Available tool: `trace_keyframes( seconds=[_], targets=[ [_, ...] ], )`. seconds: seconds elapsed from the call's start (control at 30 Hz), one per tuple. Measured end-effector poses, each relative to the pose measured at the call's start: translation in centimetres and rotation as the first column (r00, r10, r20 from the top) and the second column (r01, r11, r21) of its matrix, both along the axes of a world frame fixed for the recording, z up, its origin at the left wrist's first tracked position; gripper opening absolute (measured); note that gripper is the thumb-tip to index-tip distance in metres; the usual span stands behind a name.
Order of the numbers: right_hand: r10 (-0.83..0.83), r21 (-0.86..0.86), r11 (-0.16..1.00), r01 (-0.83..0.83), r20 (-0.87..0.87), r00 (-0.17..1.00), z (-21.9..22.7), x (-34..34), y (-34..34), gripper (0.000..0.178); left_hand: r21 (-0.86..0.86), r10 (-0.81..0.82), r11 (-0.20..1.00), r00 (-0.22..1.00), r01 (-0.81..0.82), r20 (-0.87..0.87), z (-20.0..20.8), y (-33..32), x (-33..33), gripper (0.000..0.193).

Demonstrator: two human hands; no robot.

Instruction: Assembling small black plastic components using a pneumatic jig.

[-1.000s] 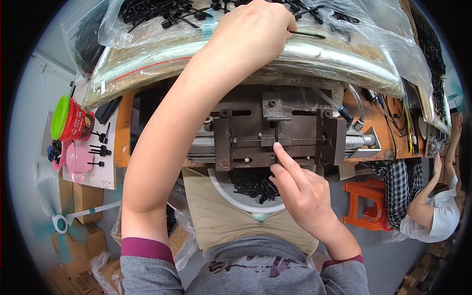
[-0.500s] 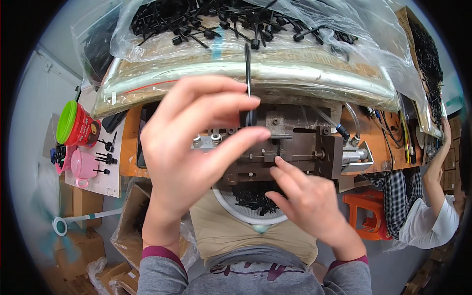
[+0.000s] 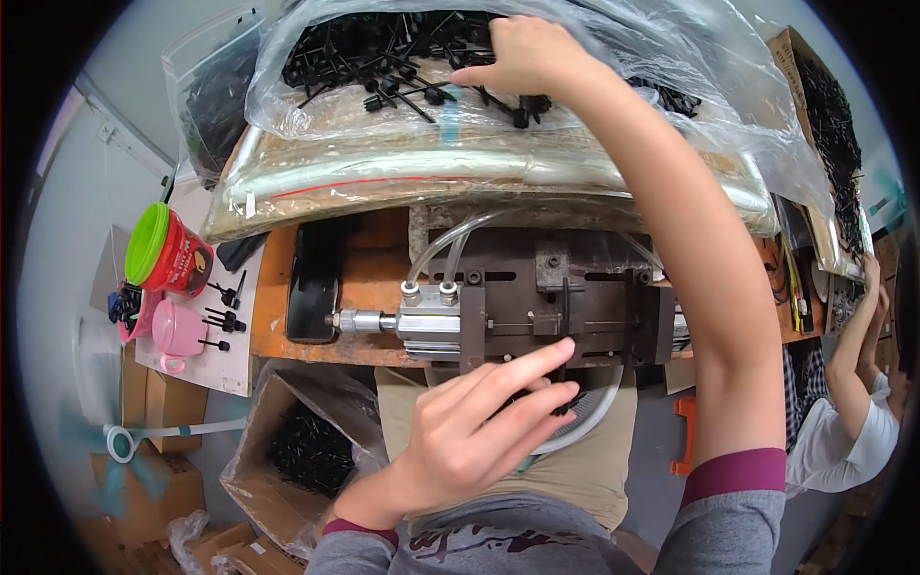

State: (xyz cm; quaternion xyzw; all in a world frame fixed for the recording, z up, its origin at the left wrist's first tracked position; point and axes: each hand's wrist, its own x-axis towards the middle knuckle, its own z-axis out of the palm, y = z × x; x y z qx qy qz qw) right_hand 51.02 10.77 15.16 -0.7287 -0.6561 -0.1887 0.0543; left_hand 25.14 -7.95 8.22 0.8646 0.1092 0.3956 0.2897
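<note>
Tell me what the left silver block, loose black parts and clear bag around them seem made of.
Left silver block: probably aluminium; metallic shine, smooth faces. Black parts: likely satin plastic, evenly black, though metal is possible. Clear bag: apparently thin, glossy plastic film; wrinkled and see-through.

Off to our left we've got a red tub [image 3: 187, 259] with a bright green rim, just beside a pink cup [image 3: 177, 329], both on a pale board [image 3: 228, 372]. Lower down we see a kinda blurry fan [image 3: 120, 444] with teal blades near some cardboard boxes [image 3: 177, 489], and over right there's a slice of orange stool [image 3: 683, 436] plus a co-worker in a white top [image 3: 832, 446].
</note>
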Motion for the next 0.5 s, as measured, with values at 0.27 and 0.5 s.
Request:
trace_keyframes(
  seconds=[0.27,0.5],
  targets=[
    [-0.033,-0.037,0.999,0.025,-0.245,0.969,-1.7,4.8,0.4,0.098,-0.028,-0.022,0.999,1.000,0.022,0.015,-1.7,-0.2,-0.5,0.032],
    [0.130,-0.197,0.953,-0.230,-0.421,0.898,1.1,4.8,-4.1,0.074,-0.036,-0.040,0.999,0.999,0.039,-0.031,-2.7,-0.2,0.1,0.030]
  ],
)
